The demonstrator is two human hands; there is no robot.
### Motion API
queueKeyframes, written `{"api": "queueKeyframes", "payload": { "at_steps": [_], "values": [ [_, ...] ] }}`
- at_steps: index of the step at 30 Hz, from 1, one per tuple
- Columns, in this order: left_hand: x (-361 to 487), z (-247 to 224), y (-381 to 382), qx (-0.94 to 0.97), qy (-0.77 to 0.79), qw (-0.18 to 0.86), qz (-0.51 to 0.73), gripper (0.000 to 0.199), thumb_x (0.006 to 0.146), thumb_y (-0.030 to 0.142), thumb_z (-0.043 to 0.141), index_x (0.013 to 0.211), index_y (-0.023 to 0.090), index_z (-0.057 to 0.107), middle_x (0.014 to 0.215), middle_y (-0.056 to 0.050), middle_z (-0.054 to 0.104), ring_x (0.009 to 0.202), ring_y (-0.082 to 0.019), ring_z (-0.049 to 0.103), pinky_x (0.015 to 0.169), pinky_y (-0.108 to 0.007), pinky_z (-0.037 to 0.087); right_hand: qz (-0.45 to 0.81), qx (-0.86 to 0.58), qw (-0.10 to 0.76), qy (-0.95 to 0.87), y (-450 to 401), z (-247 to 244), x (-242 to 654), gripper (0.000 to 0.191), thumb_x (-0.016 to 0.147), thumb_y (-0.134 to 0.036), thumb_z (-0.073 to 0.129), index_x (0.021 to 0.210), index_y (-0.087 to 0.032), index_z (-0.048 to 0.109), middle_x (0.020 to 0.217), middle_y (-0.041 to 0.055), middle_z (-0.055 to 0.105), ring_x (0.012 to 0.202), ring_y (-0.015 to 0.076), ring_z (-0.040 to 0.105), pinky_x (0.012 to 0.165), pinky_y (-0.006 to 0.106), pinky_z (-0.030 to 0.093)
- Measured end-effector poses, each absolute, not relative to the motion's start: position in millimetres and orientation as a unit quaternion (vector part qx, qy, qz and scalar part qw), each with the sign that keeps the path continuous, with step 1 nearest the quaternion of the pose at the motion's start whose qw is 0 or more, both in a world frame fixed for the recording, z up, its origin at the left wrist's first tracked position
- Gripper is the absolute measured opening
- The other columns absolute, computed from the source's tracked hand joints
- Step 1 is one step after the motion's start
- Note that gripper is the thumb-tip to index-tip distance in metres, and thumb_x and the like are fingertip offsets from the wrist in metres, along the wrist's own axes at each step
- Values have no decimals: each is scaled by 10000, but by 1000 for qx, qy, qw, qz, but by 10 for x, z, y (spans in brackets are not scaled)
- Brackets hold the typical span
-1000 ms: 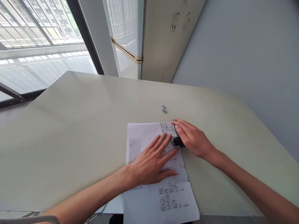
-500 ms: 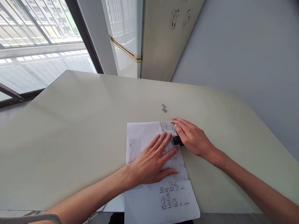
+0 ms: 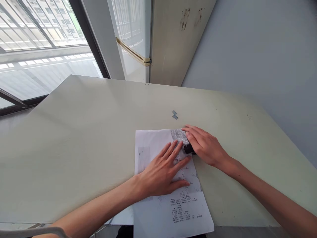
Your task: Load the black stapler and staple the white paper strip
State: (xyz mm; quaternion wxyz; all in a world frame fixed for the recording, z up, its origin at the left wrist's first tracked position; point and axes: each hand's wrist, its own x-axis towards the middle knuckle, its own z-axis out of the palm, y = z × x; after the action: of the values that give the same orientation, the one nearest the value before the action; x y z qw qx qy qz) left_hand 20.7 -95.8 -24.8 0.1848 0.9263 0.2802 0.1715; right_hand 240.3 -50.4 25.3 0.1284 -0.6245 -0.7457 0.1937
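Observation:
My left hand (image 3: 160,170) lies flat with fingers spread on printed paper sheets (image 3: 173,218), which hang over the table's front edge. Dense printed lines and drawn marks show around the fingers. At the sheets' right edge, my right hand (image 3: 204,143) is closed over a small black stapler (image 3: 189,149). Only the stapler's front end shows, resting on the paper's margin close to my left fingertips; the rest is hidden under my palm. The right fingertips reach to the paper's top right corner.
Two short grey staple strips (image 3: 174,114) lie on the pale table (image 3: 86,148) beyond the paper. A fridge (image 3: 168,46) stands behind the table, with a window (image 3: 44,33) at the left and a grey wall (image 3: 260,49) at the right.
The whole view has shifted very slightly. Both hands, the paper and the stapler keep the same places relative to each other.

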Motion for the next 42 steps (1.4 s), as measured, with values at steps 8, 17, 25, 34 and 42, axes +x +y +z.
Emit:
{"api": "queueKeyframes", "payload": {
  "at_steps": [8, 17, 25, 34, 42],
  "values": [
    [210, -258, -963, 927, 278, 188, 169, 735, 1057, 636, 493, 1632, 189, 389, 1779, -146, 35, 1637, -357, 12, 1350, -567, 159, 183, -626, 122, -748, -502, 230, 2397, 495, 1089, -402, 297, 1387, -282, 674, 1556, 38, 609, 1479, 287, 525, 1222, 546, 428],
    [219, -268, -960, 927, 277, 191, 165, 748, 1053, 625, 511, 1635, 172, 384, 1775, -158, 12, 1637, -365, 4, 1352, -562, 145, 142, -628, 91, -759, -515, 214, 2358, 497, 1096, -373, 290, 1419, -261, 651, 1568, 63, 596, 1469, 295, 532, 1190, 541, 459],
    [212, -235, -955, 925, 282, 187, 170, 802, 1047, 565, 572, 1689, 189, 271, 1777, -150, 10, 1636, -367, 29, 1351, -561, 164, 15, -610, 53, -790, -534, 138, 2307, 498, 1115, -311, 292, 1476, -230, 626, 1572, 111, 588, 1456, 313, 543, 1157, 527, 483],
    [202, -183, -937, 922, 292, 185, 175, 830, 1024, 531, 634, 1701, 251, 244, 1779, -123, -29, 1633, -378, 89, 1341, -561, 224, -34, -586, 47, -809, -512, 85, 2214, 505, 1099, -275, 328, 1494, -152, 617, 1580, 172, 567, 1452, 400, 525, 1118, 596, 486],
    [121, -166, -900, 929, 282, 175, 165, 709, 1062, 545, 557, 1678, 283, 323, 1785, -88, -14, 1633, -384, 90, 1330, -590, 230, 159, -588, 188, -771, -423, 175, 2370, 460, 1105, -319, 320, 1408, -234, 656, 1487, 50, 667, 1410, 261, 584, 1186, 492, 476]
  ]
}}
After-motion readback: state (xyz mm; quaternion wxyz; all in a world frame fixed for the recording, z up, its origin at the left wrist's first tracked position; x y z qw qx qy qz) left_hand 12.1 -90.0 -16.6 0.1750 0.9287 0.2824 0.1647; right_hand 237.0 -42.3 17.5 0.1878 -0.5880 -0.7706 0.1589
